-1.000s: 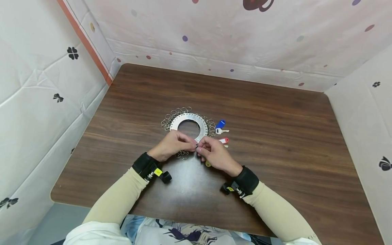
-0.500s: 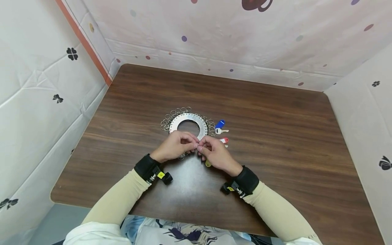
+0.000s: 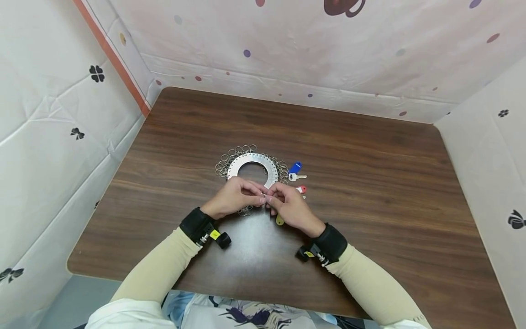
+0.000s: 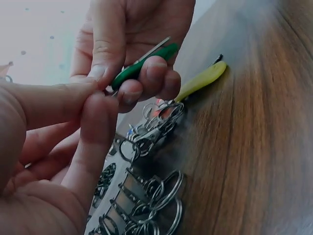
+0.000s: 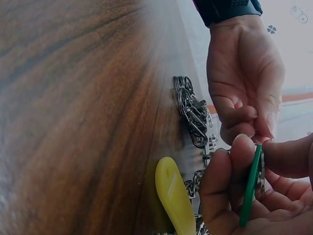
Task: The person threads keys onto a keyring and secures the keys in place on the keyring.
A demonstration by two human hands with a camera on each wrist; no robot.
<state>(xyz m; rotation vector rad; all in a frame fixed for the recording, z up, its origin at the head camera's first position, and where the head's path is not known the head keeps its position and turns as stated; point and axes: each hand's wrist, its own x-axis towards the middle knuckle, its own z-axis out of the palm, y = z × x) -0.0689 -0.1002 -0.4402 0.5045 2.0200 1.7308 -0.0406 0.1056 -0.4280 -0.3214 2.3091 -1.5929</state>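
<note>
Both hands meet at the near rim of a flat silver metal ring (image 3: 234, 167), hung all round with small split rings (image 4: 168, 193). My right hand (image 3: 289, 208) grips a green key tag (image 4: 132, 72) between thumb and curled fingers, with a silver key (image 4: 157, 48) lying along it. At the tag's end, my left hand (image 3: 232, 197) pinches thumb against forefinger on a small metal ring (image 4: 111, 91), mostly hidden by the fingertips. A yellow key tag (image 5: 173, 196) lies just below the right hand.
Right of the metal ring lie a blue key tag (image 3: 295, 167) with a silver key (image 3: 297, 177) and a red key tag (image 3: 302, 188), partly behind the right hand. The brown wooden table (image 3: 370, 183) has patterned cloth walls (image 3: 287, 36) around it.
The left hand has shifted slightly right, closer to the right fingertips, and its fingers have changed position a little. The right hand stays almost still; the tags on the table have not moved.
</note>
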